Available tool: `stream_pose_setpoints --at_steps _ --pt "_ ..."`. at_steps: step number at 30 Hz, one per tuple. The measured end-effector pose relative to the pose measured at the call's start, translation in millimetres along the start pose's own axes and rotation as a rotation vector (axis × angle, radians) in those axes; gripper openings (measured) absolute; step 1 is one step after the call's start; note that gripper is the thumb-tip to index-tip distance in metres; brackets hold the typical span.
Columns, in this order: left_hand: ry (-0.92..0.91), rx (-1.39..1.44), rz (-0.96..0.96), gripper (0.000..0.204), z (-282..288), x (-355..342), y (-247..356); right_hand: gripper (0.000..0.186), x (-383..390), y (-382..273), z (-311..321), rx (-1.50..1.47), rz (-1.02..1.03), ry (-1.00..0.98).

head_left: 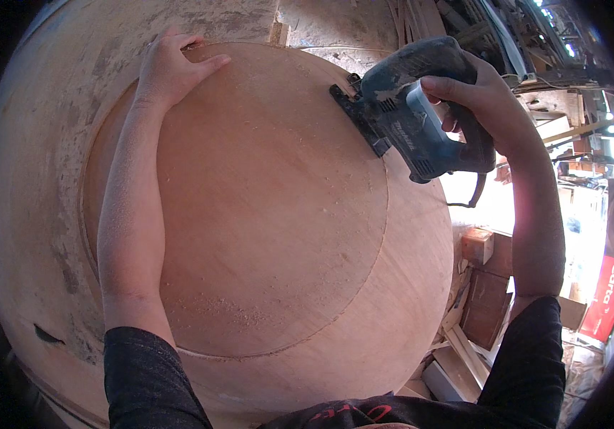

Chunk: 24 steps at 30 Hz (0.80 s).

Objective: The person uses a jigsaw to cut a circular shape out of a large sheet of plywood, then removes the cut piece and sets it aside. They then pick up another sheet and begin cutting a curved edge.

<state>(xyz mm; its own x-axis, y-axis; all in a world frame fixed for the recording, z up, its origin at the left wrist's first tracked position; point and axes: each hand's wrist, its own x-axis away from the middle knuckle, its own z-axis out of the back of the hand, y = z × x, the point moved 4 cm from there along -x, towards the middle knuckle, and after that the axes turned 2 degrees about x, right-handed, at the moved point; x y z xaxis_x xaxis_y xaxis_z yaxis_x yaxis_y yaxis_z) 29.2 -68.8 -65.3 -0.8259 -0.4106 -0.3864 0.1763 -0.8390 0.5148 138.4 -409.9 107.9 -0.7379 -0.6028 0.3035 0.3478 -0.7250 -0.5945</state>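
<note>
Our hands work at the far part of the panel: the left hand [166, 71] lies unclenched near the far left rim, thumb spread from the fingers, and the right hand [489, 100] grips the handle of a dusty dark-blue power jigsaw [401, 129]. We have the jigsaw at the far right of the round, light-brown wooden panel [264, 193], its black metal shoe [360, 121] on the curved cut line [385, 214].

Beneath and left of the panel we see a pale, worn wooden desk [35, 207] with dark stains and a dark slot [48, 334]; we cannot tell how its layers join. Sawdust [239, 307] is scattered over the panel, thickest toward us.

Strong light washes out the room on our right, where long timber pieces [489, 43], a small wooden box [478, 245], a brown wooden board [484, 307] and a red sign [605, 300] appear.

Our left forearm [132, 222] crosses the panel's left rim, and the shoe hides part of the cut line. The jigsaw's dark cord [480, 191] hangs off to the right, beside the right forearm [538, 214].
</note>
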Motion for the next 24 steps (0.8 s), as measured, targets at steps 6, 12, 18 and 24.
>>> stream_pose_setpoints --at_steps 6,12,18,24 --pt "-0.040 -0.032 0.007 0.063 -1.1 -4.3 -3.1 0.043 3.5 -4.3 2.8 0.002 0.002 -0.018" --pt "-0.015 0.047 -0.023 0.056 -0.3 -5.6 -2.1 0.047 5.7 -4.8 3.4 0.006 0.013 -0.008" --pt "-0.031 -0.030 -0.008 0.061 -0.7 -5.7 -5.0 0.057 4.6 -3.4 3.2 0.021 0.029 -0.011" --pt "-0.006 0.000 -0.020 0.058 2.7 -3.3 1.0 0.056 9.4 -0.4 4.8 0.018 0.014 0.009"
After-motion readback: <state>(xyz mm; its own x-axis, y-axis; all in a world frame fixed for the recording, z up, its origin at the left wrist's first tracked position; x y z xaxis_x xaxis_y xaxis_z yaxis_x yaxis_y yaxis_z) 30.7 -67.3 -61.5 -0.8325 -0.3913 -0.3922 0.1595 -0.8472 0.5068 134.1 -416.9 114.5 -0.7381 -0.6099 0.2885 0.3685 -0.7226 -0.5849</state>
